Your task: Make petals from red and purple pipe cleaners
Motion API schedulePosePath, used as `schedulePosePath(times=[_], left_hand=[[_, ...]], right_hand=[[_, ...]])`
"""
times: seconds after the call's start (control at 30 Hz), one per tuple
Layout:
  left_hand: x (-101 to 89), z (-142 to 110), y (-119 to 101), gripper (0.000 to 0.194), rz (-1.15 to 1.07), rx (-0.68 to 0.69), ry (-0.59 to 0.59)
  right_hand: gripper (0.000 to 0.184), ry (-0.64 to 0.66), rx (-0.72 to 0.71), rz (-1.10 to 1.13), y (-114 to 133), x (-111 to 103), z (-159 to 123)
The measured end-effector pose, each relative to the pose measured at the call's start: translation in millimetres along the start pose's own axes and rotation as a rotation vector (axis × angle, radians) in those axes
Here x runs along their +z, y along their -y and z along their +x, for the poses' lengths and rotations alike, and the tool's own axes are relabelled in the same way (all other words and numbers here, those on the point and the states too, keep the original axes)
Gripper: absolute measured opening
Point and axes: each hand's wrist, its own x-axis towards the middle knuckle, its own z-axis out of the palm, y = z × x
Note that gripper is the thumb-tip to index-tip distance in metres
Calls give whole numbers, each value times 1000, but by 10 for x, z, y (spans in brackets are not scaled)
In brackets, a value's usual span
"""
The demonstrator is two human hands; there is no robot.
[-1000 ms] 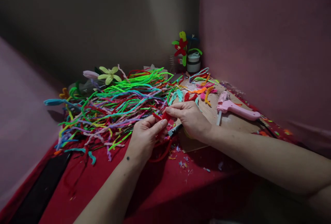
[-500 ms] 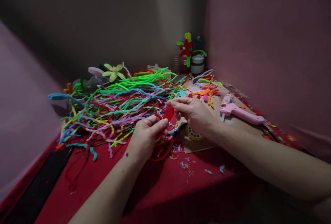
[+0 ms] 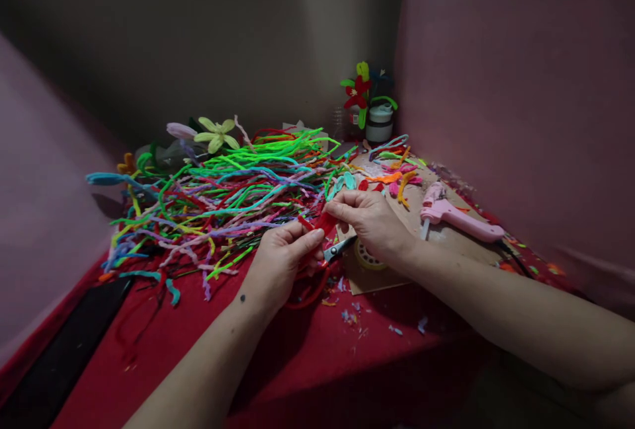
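Observation:
A red pipe cleaner point(image 3: 325, 222), bent into a flat petal-like piece, is between my two hands above the table. My left hand point(image 3: 288, 250) pinches its lower end between thumb and fingers. At the upper end, the fingertips of my right hand point(image 3: 364, 217) are closed on it. Scissors point(image 3: 339, 248) show their blades just beneath, pointing right; the handle end is partly hidden behind my left hand. A red loop point(image 3: 310, 297) hangs or lies below that hand; I cannot tell which.
Many coloured pipe cleaners point(image 3: 238, 197) are heaped at the left and middle. A pink glue gun point(image 3: 459, 217) lies on cardboard point(image 3: 377, 280) beside a round yellow-rimmed spool point(image 3: 368, 256). Finished flowers point(image 3: 358, 93) stand at the back near a lidded jar point(image 3: 380, 123). Scraps litter the red cloth point(image 3: 288, 356).
My right fingertips have moved slightly down, closer to my left hand, along the red pipe cleaner. The view has shifted a little; my left hand keeps its pinch.

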Motion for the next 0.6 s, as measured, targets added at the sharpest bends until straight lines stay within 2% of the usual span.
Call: schedulePosePath(times=[0.17, 0.37, 0.5, 0.6], left_hand=[[-11, 8, 2, 20, -16, 4, 18], [13, -3, -15, 22, 12, 8, -7], [15, -10, -23, 20, -3, 22, -18], [4, -5, -16, 20, -28, 71, -37]], right_hand=[[21, 57, 0, -40, 6, -7, -21], [26, 0, -37, -131, -8, -18, -20], [24, -2, 10, -25, 13, -15, -16], [26, 48, 77, 91, -21, 0, -19]])
